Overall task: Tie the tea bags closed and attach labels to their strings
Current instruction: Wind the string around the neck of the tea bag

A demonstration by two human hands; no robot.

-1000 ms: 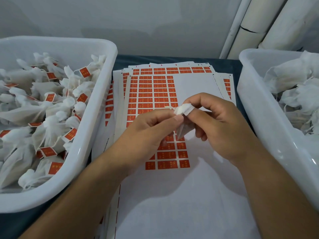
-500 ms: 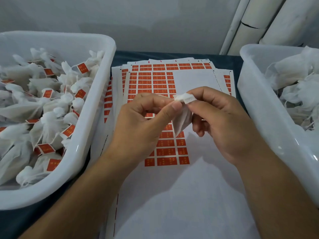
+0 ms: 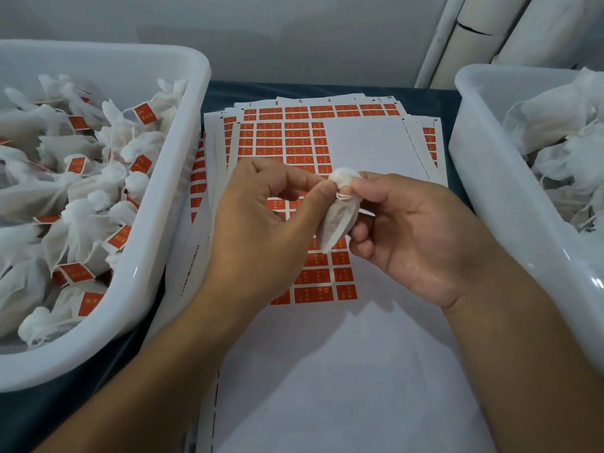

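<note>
Above the sheet of orange labels point(image 3: 294, 148), at the middle of the head view: a small white tea bag point(image 3: 336, 220) held up between both hands, gathered top uppermost, body hanging down and tilted toward the lower left. Left hand point(image 3: 261, 223) pinching at the neck of the bag, thumb and forefinger together on the pale string point(image 3: 343, 195) looped there; remaining fingers curled loosely behind. Right hand point(image 3: 421, 237) gripping the bag from the other side, thumb and forefinger clamped on the neck just beside the string, lower fingers curled under the body of the bag. Beneath both hands, several label sheets fanned in a stack on a dark desk point(image 3: 425, 103), the top sheet partly stripped to bare white backing. At left, touching the stack's edge, a white plastic tub point(image 3: 183, 178) heaped with tied bags carrying orange tags. At right, a second white tub point(image 3: 480, 191) holding untagged white bags with loose strings. Behind, a pale wall and white pipes point(image 3: 470, 37) in the upper right corner.
</note>
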